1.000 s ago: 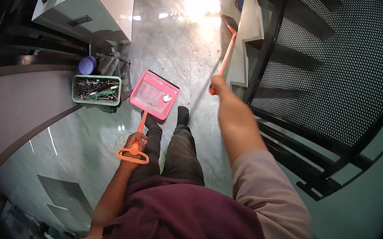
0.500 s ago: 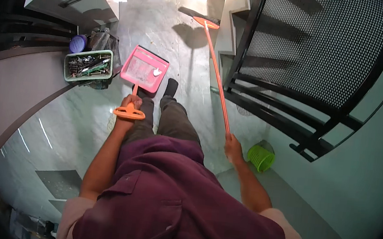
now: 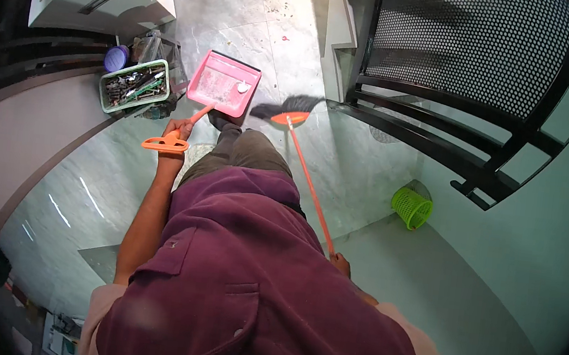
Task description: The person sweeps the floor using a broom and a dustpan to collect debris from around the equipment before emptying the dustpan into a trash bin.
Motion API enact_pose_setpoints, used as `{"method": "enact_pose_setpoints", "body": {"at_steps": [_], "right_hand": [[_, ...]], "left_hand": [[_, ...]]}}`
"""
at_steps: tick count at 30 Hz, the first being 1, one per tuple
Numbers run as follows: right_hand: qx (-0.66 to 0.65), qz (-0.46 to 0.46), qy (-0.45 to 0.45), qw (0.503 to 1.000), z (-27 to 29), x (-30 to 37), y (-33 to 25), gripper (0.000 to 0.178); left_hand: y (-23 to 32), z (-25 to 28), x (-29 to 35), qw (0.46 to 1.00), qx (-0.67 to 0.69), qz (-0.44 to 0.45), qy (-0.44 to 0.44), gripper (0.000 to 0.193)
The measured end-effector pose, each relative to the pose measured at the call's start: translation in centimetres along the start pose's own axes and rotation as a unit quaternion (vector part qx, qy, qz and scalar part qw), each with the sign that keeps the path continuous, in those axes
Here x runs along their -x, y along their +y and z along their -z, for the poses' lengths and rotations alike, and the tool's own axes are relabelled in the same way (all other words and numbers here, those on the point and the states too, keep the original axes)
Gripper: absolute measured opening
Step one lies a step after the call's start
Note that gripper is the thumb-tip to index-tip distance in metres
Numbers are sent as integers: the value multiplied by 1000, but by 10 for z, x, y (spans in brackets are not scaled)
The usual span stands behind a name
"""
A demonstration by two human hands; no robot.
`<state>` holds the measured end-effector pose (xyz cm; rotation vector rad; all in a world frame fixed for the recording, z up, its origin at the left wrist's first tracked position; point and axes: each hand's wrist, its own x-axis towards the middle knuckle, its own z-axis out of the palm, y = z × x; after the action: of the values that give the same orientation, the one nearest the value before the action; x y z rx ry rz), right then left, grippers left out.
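Observation:
My left hand (image 3: 177,129) grips the handle of a pink dustpan (image 3: 200,92), just ahead of the handle's orange loop end. The pan rests on the floor in front of my feet, with grey dust and a small white scrap (image 3: 243,87) in it. My right hand (image 3: 340,264), partly hidden by my side, is closed round the upper end of a broom's orange-red stick (image 3: 310,186). At the far end, the broom head (image 3: 290,117) has an orange cap and dark bristles, slightly blurred. It is to the right of the dustpan, apart from it.
A pale green basket (image 3: 104,94) full of small tools stands left of the dustpan, near a white cabinet (image 3: 102,2). Black perforated metal seating (image 3: 464,51) reaches in from the right. A green wastebasket (image 3: 412,206) is by the right wall. Small debris (image 3: 285,38) lies farther ahead.
The broom head has come back toward me, from beyond the dustpan to beside it. My right hand has drawn down toward my body. The dustpan's handle now slants more to the left.

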<state>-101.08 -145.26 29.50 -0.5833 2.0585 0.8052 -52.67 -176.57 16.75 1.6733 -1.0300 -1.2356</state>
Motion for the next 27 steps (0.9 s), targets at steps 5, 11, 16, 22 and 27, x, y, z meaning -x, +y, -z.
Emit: {"method": "enact_pose_setpoints", "body": {"at_steps": [5,11,16,22,27], "right_hand": [[-17,127,91,988,25,-57,-20,47],[84,200,155,964,116,-124,-56,38],[126,171,122,969,185,-94,-118,45],[18,121,79,989,120,-73,65,46],[-2,37,57,998,86,22,109,41]], "left_hand": [[7,16,10,1000,-1,17,-19,19],[16,21,-1,997,-36,41,-59,21],[23,20,-10,997,61,42,-29,18],[38,32,3,995,98,27,10,19],[43,21,23,997,74,34,5,15]]}}
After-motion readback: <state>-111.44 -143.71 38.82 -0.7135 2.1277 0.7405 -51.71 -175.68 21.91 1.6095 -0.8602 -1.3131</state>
